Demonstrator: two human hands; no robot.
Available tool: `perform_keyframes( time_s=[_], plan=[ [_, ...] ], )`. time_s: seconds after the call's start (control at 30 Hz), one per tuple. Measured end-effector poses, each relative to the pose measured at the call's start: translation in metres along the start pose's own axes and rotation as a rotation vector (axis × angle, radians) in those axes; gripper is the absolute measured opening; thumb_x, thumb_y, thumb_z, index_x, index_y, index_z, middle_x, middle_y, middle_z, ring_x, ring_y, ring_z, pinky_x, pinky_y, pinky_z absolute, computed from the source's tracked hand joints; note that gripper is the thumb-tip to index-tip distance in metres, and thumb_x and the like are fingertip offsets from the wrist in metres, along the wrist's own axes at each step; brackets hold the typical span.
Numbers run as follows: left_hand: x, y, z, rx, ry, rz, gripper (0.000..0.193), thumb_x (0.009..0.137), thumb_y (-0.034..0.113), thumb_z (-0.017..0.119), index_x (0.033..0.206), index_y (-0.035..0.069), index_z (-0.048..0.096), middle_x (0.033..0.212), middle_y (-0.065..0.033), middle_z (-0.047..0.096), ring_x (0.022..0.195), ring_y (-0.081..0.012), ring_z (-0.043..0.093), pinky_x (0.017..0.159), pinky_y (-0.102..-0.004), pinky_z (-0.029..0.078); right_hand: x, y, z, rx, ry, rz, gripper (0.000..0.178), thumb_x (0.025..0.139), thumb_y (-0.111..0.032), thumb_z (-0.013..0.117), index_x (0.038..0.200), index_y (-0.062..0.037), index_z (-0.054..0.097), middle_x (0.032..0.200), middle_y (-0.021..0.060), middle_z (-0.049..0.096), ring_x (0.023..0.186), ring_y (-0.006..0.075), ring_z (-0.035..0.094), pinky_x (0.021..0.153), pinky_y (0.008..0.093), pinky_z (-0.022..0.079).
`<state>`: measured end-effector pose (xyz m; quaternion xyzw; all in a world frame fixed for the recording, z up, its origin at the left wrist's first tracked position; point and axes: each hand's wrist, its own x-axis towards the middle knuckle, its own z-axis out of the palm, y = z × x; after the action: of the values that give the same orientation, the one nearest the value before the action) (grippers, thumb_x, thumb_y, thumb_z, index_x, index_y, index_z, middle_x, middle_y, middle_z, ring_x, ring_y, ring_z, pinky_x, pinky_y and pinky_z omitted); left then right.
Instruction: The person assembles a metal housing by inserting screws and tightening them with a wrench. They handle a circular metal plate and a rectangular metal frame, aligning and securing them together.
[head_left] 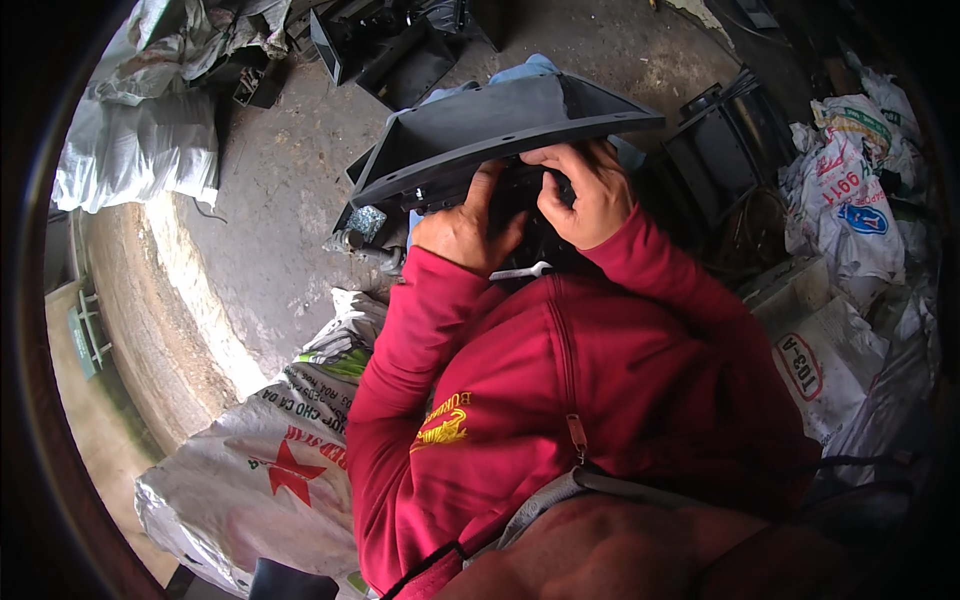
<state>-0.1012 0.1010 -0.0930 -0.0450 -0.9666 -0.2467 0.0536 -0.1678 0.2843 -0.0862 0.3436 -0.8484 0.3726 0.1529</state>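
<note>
A wide black tray-like housing [480,122] with sloping walls and a flanged rim is tilted in front of my chest. My left hand [465,232] is at its near underside, index finger pressed up against it and thumb set apart below. To the right, my right hand [590,195] has its fingers curled against the same near side, with the thumb bent. Dark shadow under the rim hides the fingertips and any small part between them. An open-ended wrench [524,271] lies close to my body, just below the hands.
More black housings [408,62] lie on the floor at the far side, and another black housing [715,150] stands to the right. A clear box of small parts [366,222] sits left of my hands beside a grey metal tool [362,246]. White sacks [250,470] flank me.
</note>
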Motion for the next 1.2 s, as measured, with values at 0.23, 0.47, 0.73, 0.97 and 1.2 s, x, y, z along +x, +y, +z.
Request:
perform_keyframes(
  time_s=[0.23, 0.47, 0.73, 0.97, 1.2],
  plan=[
    [0.000, 0.002, 0.000, 0.009, -0.054, -0.042, 0.065, 0.079, 0.036, 0.074, 0.136, 0.017, 0.048, 0.074, -0.0118, 0.070, 0.064, -0.0311, 0.069, 0.056, -0.0400, 0.055, 0.001, 0.000, 0.001, 0.021, -0.017, 0.010, 0.032, 0.073, 0.005, 0.058, 0.103, -0.0048, 0.062, 0.096, 0.0059, 0.071, 0.089, 0.0256, 0.067, 0.083, 0.0358, 0.048],
    [-0.004, 0.004, -0.007, -0.366, -0.023, -0.107, 0.064, 0.083, 0.032, 0.072, 0.137, 0.010, 0.046, 0.065, -0.0119, 0.066, 0.060, -0.0307, 0.068, 0.056, -0.0377, 0.053, 0.002, -0.003, 0.003, 0.030, -0.031, 0.015, 0.029, 0.074, 0.002, 0.060, 0.102, -0.0058, 0.062, 0.097, 0.0058, 0.071, 0.091, 0.0251, 0.067, 0.086, 0.0357, 0.045],
    [0.000, 0.010, -0.021, -0.613, -0.204, -0.175, 0.065, 0.087, 0.023, 0.069, 0.141, 0.001, 0.039, 0.069, -0.0127, 0.069, 0.067, -0.0200, 0.070, 0.063, -0.0303, 0.052, 0.002, -0.010, 0.005, 0.020, 0.002, 0.028, 0.031, 0.074, 0.000, 0.060, 0.104, -0.0085, 0.063, 0.098, 0.0040, 0.072, 0.090, 0.0242, 0.066, 0.086, 0.0355, 0.042],
    [0.005, 0.004, -0.030, -0.674, -0.290, -0.197, 0.059, 0.089, 0.018, 0.067, 0.140, 0.001, 0.041, 0.073, -0.0104, 0.070, 0.072, -0.0108, 0.066, 0.068, -0.0259, 0.050, 0.002, -0.007, 0.006, 0.036, -0.009, 0.050, 0.033, 0.073, -0.002, 0.065, 0.105, -0.0113, 0.062, 0.103, 0.0011, 0.070, 0.096, 0.0220, 0.064, 0.089, 0.0364, 0.040],
    [0.003, -0.009, -0.007, -0.645, -0.121, -0.082, 0.056, 0.086, 0.026, 0.069, 0.132, 0.003, 0.044, 0.055, -0.0100, 0.062, 0.054, -0.0266, 0.066, 0.052, -0.0347, 0.049, -0.003, 0.009, 0.014, 0.021, -0.026, -0.040, 0.050, 0.067, -0.015, 0.083, 0.111, -0.0146, 0.060, 0.107, -0.0014, 0.067, 0.101, 0.0237, 0.061, 0.092, 0.0400, 0.039]
  ],
)
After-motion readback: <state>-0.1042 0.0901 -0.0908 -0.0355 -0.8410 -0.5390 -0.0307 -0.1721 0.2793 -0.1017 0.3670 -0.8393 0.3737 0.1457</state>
